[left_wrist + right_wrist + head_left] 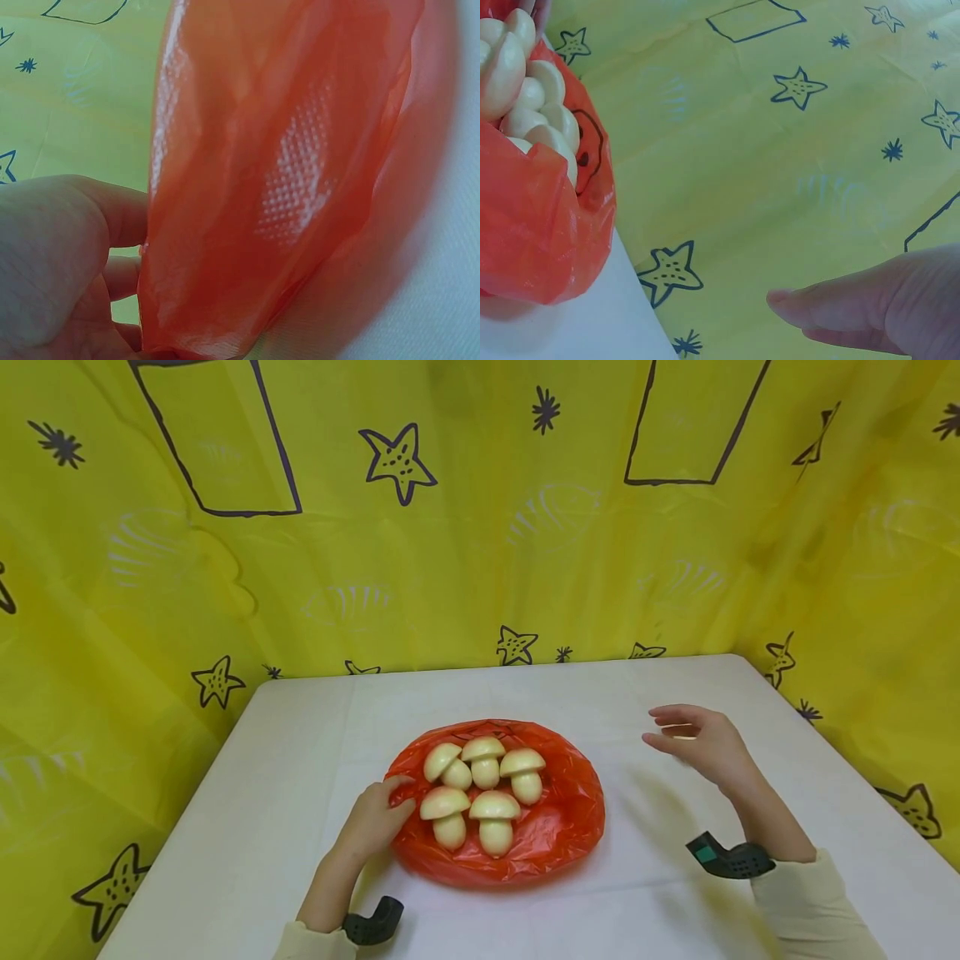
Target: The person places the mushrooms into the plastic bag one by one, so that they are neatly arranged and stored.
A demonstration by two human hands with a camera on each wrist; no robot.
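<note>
Several cream toy mushrooms (495, 810) with rounded caps lie in a red plastic bag (570, 827), its rim spread wide on the table. At the bag's left rim, my left hand (375, 817) holds the edge with curled fingers. The left wrist view shows the bag's shiny red side (247, 187) beside that hand (52, 262), the plastic hiding its fingertips. To the right of the bag, apart from it, my right hand (708, 747) is raised above the table with loosely bent fingers and nothing in them. The mushrooms (547, 120) also appear in the right wrist view.
The bag stands on a white table (300, 760). A yellow curtain (465, 552) with drawn stars and fish hangs behind and at both sides. Each wrist wears a black band, the left one (373, 922) and the right one (731, 858).
</note>
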